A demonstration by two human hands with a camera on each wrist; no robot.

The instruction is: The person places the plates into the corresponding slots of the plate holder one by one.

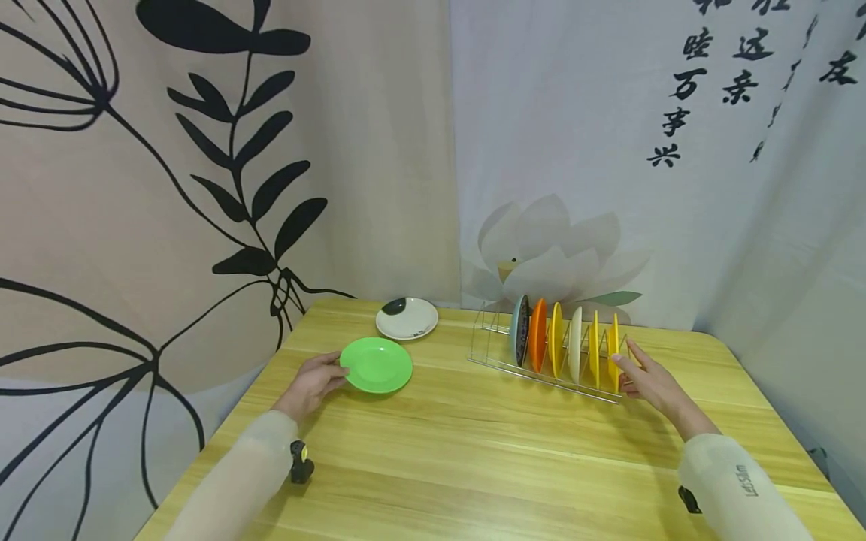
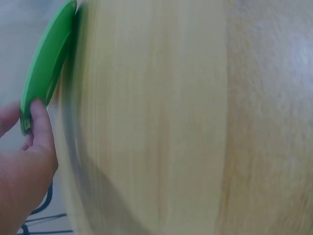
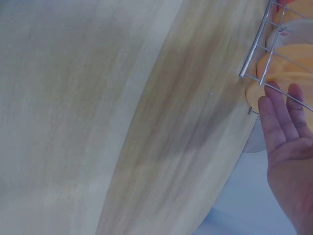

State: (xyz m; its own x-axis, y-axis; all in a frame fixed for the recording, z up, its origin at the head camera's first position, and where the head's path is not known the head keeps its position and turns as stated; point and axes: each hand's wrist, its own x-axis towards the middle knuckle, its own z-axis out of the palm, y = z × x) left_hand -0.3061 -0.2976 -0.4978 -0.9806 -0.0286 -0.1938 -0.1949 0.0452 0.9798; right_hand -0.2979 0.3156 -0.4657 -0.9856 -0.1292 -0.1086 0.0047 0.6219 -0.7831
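My left hand [image 1: 315, 383] pinches the left rim of a green plate [image 1: 376, 365], thumb on one face and fingers on the other. In the left wrist view the plate [image 2: 49, 61] stands tilted close over the wood, gripped at its lower end. At the right end of a wire dish rack [image 1: 541, 379] is my right hand [image 1: 649, 379], its fingers fairly straight beside the outermost yellow plate [image 1: 613, 353]. The right wrist view has the fingertips right at the rack's end wire. Several plates stand upright in the rack: blue-grey and dark at the left, then orange [image 1: 537, 335], yellow and cream [image 1: 575, 346].
A white plate [image 1: 414, 323] with a dark patch lies at the back of the wooden table [image 1: 460, 466], behind the green plate. Curtains with printed plants and characters hang along the back and sides. The rack stands near the table's back edge.
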